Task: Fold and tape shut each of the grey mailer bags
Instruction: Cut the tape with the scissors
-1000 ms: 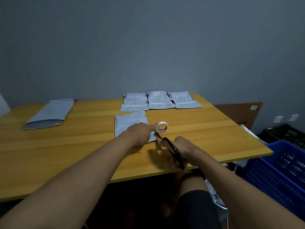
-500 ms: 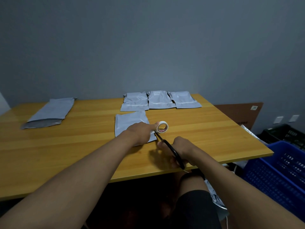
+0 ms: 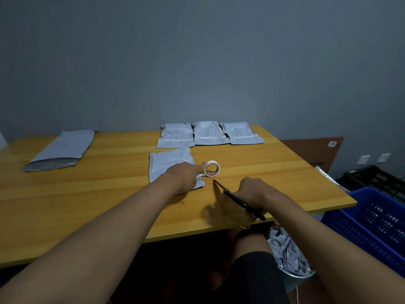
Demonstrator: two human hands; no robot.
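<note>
Head view. The wooden surface [image 3: 109, 194] carries the whole job. The left hand [image 3: 184, 174] rests on the near right corner of the folded grey mailer bag [image 3: 168, 165] in front of the person, forefinger stretched out and touching the tape roll [image 3: 212, 168], which stands on edge just beside the bag's right edge. A short white tab shows under that finger; whether it is already stuck down I cannot tell.

The right hand [image 3: 252, 191] is curled round the handles of the black scissors [image 3: 238, 200]. Half a second ago the blade tips sat right at the roll; now they are drawn back toward the near edge and well clear of it, blades together as far as I can see. That reads as the cut just made, so the strip is likely free and this bag is close to sealed, needing only a press along the tape.

Three taped bags [image 3: 210, 134] lie side by side at the far edge. One long unfolded bag [image 3: 63, 148] waits at the far left, probably next.
</note>
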